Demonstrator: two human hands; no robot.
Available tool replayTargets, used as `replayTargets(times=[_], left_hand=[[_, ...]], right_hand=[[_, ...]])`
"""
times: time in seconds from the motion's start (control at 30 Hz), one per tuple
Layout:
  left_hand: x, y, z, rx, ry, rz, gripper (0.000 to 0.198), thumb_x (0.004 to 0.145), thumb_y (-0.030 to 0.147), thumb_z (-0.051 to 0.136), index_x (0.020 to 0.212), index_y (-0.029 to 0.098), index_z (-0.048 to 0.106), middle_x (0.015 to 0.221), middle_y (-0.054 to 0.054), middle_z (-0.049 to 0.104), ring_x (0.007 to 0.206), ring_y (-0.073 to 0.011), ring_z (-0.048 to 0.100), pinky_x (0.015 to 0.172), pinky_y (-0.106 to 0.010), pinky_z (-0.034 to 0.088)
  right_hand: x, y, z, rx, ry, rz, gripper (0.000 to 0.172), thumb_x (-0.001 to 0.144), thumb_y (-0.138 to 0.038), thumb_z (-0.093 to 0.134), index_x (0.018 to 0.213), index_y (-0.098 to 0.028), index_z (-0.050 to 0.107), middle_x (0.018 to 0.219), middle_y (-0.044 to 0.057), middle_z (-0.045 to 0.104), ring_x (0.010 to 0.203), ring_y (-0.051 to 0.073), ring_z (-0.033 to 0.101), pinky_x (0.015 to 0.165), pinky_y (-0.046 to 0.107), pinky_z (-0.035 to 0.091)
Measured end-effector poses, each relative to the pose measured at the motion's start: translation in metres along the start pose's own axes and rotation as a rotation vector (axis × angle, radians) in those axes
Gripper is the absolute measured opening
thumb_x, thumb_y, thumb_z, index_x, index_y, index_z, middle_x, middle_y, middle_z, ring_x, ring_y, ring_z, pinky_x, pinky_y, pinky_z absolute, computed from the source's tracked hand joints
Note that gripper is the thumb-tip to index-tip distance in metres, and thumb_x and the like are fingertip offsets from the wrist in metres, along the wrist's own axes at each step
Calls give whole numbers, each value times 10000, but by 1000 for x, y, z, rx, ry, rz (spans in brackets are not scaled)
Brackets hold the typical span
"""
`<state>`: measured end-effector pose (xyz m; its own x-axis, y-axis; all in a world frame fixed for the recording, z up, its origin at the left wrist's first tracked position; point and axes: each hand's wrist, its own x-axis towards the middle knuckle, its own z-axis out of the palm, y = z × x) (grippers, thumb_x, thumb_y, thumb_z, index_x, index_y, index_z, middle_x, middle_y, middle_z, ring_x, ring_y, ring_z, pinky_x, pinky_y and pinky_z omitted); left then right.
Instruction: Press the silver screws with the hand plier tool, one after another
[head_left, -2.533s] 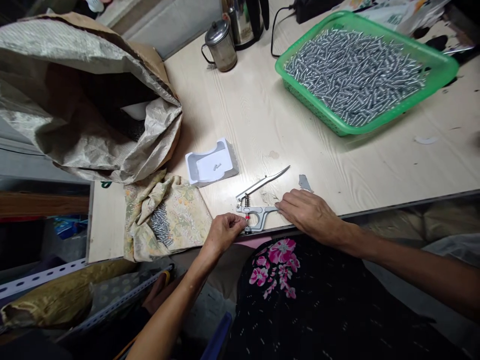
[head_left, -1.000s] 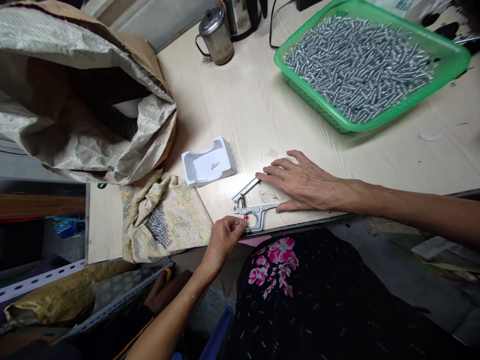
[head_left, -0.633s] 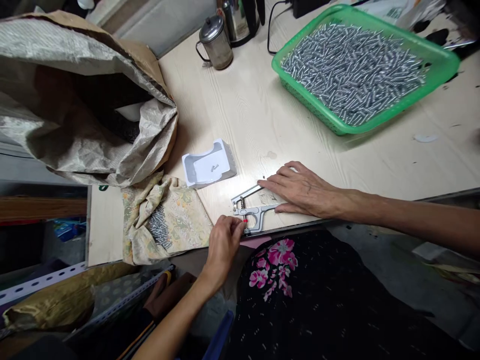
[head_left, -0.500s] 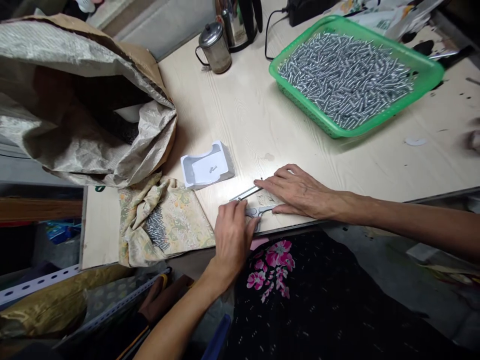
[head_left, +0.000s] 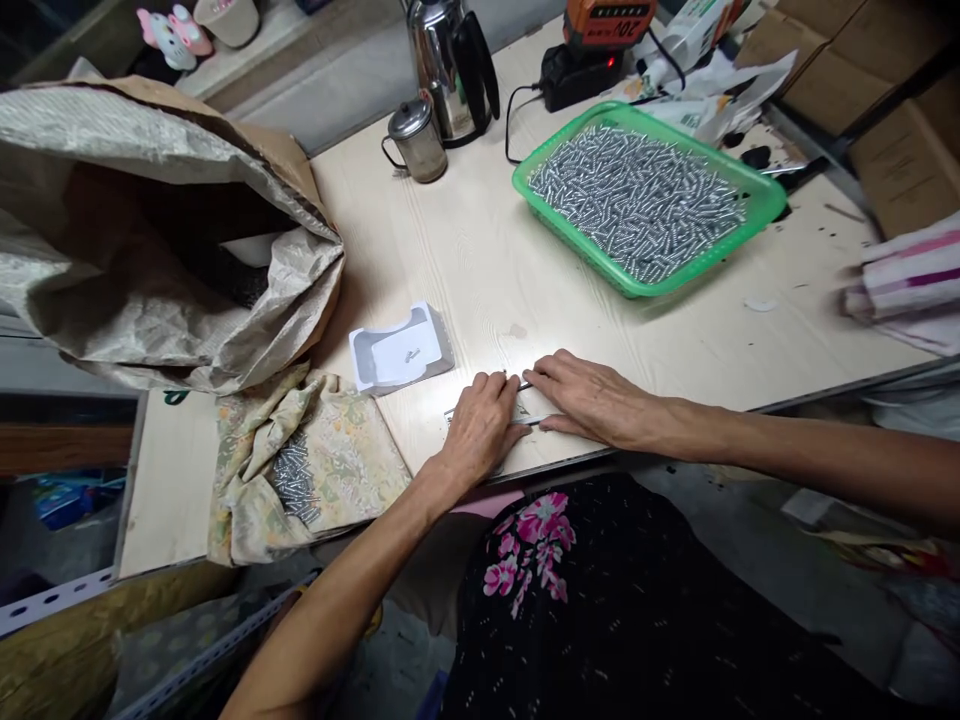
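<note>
My left hand (head_left: 481,425) lies over a narrow metal strip (head_left: 524,387) near the table's front edge. Its fingers are bent together, hiding whatever is under them. From the right, my right hand (head_left: 596,402) holds the strip's end with its fingertips, its thumb by a lower, pale grey piece (head_left: 531,421) whose kind I cannot make out. Just beyond my left hand stands a white cut-open tray (head_left: 401,350) with a few small metal pins in it. On a folded floral cloth (head_left: 360,450) to the left lies a pile of similar pins (head_left: 295,480).
A green plastic basket (head_left: 645,290) full of small metal pins stands at the back right. A large open paper sack (head_left: 300,310) leans at the left. Behind are a lidded cup (head_left: 420,145), a steel kettle (head_left: 442,80) and a battery charger (head_left: 577,75). A blurred striped sleeve (head_left: 915,285) is at the right.
My left hand has slid right along the strip, closer to my right hand, and now covers most of the grey piece. The view has tilted up, and another person's striped sleeve has come in at the right.
</note>
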<state>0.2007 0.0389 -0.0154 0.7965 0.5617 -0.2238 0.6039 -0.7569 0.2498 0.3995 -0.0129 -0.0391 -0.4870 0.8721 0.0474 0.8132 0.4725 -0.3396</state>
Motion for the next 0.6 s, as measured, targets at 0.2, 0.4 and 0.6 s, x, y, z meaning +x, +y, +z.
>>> replayTargets(times=[0.2, 0.4, 0.6], left_hand=[[1, 2, 4, -37, 23, -41, 230, 929, 291, 595, 1117, 159, 588, 1069, -85, 616, 1015, -249, 522, 873, -374, 468], [0, 2, 9, -35, 27, -40, 160, 969, 277, 526, 915, 165, 626, 939, -70, 624, 948, -232, 526, 811, -348, 455], [2, 2, 8, -20, 21, -25, 154, 963, 268, 541, 911, 155, 634, 898, -66, 612, 924, -224, 521, 783, -334, 447]], right_hand=[[7, -2, 8, -130, 28, -5, 131, 950, -270, 517, 970, -161, 588, 945, 92, 617, 888, 234, 504, 766, 357, 345], [11, -6, 8, -117, 2, -98, 172, 956, -121, 426, 858, -180, 555, 825, 47, 587, 789, 196, 469, 715, 326, 304], [13, -2, 8, -99, 20, -138, 209, 976, -131, 403, 850, -189, 559, 769, 33, 569, 764, 189, 451, 694, 320, 296]])
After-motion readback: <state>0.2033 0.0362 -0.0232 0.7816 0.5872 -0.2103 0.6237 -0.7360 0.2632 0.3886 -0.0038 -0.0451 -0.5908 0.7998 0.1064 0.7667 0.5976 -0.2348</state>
